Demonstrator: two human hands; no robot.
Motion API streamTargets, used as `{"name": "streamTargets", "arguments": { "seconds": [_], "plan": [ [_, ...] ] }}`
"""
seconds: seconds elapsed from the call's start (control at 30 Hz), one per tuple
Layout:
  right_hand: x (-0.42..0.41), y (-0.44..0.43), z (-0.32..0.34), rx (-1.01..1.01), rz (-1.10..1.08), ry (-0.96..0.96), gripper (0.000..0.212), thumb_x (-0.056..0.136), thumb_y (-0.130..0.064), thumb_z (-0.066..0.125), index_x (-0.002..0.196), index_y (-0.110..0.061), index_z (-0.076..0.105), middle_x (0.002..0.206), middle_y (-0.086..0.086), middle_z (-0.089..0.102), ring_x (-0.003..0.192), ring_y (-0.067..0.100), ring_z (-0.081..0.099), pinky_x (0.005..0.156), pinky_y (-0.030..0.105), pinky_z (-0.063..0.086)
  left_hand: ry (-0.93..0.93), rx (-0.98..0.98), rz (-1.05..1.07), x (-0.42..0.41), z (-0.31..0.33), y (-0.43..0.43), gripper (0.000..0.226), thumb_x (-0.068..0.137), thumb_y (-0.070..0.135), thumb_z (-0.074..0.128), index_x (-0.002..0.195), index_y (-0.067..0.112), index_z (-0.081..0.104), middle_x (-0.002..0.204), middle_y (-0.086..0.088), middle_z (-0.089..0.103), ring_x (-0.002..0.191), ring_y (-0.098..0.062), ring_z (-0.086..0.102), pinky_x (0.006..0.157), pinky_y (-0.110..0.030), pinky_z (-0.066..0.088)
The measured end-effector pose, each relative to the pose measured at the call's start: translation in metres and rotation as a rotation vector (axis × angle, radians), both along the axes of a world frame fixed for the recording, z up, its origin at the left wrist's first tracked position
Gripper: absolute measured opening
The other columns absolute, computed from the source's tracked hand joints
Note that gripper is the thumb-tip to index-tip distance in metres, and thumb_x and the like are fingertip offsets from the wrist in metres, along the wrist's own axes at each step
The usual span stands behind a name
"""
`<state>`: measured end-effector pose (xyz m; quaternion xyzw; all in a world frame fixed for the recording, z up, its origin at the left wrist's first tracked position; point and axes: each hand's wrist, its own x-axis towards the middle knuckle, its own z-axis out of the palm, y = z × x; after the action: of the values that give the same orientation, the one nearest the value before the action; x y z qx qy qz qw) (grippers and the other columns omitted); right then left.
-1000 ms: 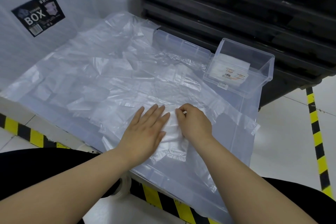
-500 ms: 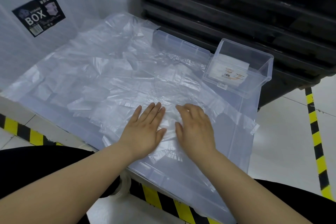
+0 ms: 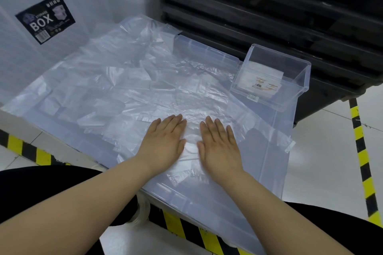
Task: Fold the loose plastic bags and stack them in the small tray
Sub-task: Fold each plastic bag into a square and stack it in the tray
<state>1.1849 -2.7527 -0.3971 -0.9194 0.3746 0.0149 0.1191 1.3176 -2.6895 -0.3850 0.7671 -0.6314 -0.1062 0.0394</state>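
Several loose clear plastic bags point(image 3: 116, 80) lie spread over a translucent box lid point(image 3: 267, 159). One folded bag point(image 3: 191, 145) lies flat near the lid's front edge. My left hand point(image 3: 165, 141) and my right hand point(image 3: 219, 143) press on it side by side, palms down and fingers straight. A small clear tray point(image 3: 300, 80) stands at the lid's back right corner with a white folded stack and a label inside.
A stack of black crates point(image 3: 269, 12) rises behind the tray. A translucent storage box with a black BOX sticker point(image 3: 44, 18) stands at the back left. Yellow-black floor tape point(image 3: 360, 151) runs along the right and front. My dark-clothed legs sit under the lid's front edge.
My right hand went from curled fingertips on the bag's fold to lying flat. Both hands now press flat on the bag, a little further apart.
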Motion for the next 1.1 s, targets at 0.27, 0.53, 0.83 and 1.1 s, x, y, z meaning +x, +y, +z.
{"name": "streamTargets", "arguments": {
  "seconds": [0.27,0.53,0.83,1.1],
  "plan": [
    [0.005,0.002,-0.002,-0.107,-0.085,0.022,0.051,0.079,-0.032,0.033,0.102,-0.009,0.071,0.109,0.01,0.069,0.101,0.025,0.066,0.087,0.043,0.046,0.292,0.013,0.192,0.006,0.016,-0.029,0.056,0.084,0.028,0.063,0.135,0.018,0.041,0.136,-0.002,0.043,0.127,-0.02,0.036,0.1,-0.026,0.024],
    [0.002,-0.002,-0.004,-0.153,-0.059,0.039,0.051,0.077,-0.035,0.033,0.1,-0.013,0.073,0.107,0.007,0.07,0.099,0.022,0.067,0.084,0.043,0.049,0.27,0.184,0.328,0.012,0.023,-0.044,0.042,0.078,0.025,0.067,0.117,0.019,0.053,0.118,0.002,0.056,0.115,-0.021,0.047,0.088,-0.027,0.031],
    [-0.004,-0.004,0.005,0.051,-0.029,0.025,0.097,0.063,-0.05,-0.014,0.148,-0.014,0.017,0.156,0.006,0.006,0.144,0.021,0.002,0.104,0.033,-0.018,0.385,0.166,0.351,0.019,0.032,-0.038,0.013,0.077,0.022,0.069,0.071,0.023,0.058,0.076,0.004,0.053,0.087,-0.02,0.049,0.068,-0.025,0.033],
    [0.0,-0.013,0.042,0.61,-0.441,-0.662,0.074,0.082,-0.027,0.067,0.143,-0.021,0.024,0.141,-0.006,0.034,0.132,0.01,0.03,0.103,0.019,0.025,1.061,-0.184,0.471,0.017,0.061,-0.033,0.016,0.08,0.009,0.069,0.068,0.012,0.06,0.061,0.003,0.058,0.048,0.001,0.053,0.049,-0.01,0.043]
  ]
}}
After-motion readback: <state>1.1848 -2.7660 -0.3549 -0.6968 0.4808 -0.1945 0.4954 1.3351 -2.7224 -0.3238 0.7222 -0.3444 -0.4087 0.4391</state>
